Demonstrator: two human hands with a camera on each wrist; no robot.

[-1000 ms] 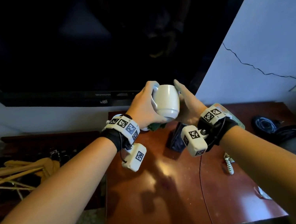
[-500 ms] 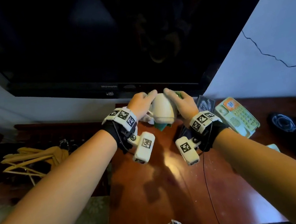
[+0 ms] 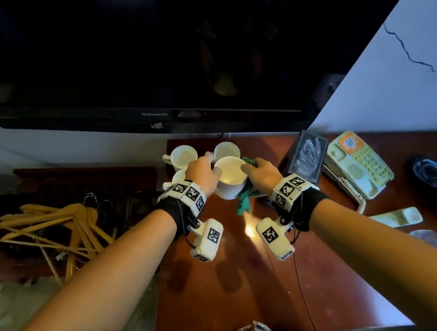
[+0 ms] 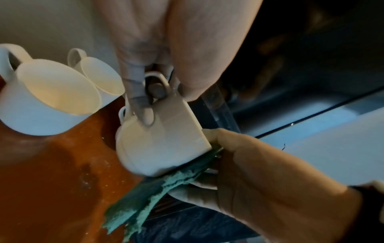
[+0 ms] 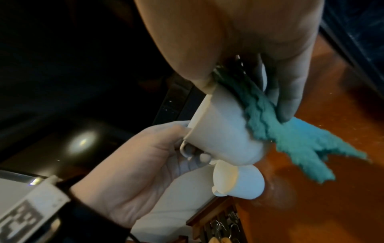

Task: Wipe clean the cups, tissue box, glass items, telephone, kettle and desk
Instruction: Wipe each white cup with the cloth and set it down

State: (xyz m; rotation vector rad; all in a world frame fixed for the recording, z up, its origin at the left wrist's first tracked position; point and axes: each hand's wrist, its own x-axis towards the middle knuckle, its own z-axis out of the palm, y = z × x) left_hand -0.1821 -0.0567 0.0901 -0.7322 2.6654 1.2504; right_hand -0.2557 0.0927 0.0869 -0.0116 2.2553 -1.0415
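Note:
My left hand (image 3: pixel 207 173) holds a white cup (image 3: pixel 230 175) by its handle, mouth up, just above the red-brown desk (image 3: pixel 230 291). In the left wrist view a finger (image 4: pixel 137 98) hooks through the handle of the cup (image 4: pixel 162 141). My right hand (image 3: pixel 255 170) presses a teal cloth (image 3: pixel 243 204) against the cup's right side, thumb at the rim. The cloth (image 5: pixel 290 136) hangs below the cup (image 5: pixel 224 131). Three more white cups (image 3: pixel 183 156) stand behind. A dark tissue box (image 3: pixel 305 158) and a pale green telephone (image 3: pixel 359 164) stand to the right.
A large black TV (image 3: pixel 165 45) hangs over the desk's back edge. The telephone handset (image 3: pixel 395 218) lies off the hook on the right. Wooden hangers (image 3: pixel 59 226) are piled left of the desk. A thin cable (image 3: pixel 299 280) crosses the desk. Dark bundled items (image 3: pixel 434 172) sit far right.
Both hands have lowered the cup towards the desk and turned it from lying sideways to mouth up. The view has tilted down, bringing the other cups and the telephone into sight.

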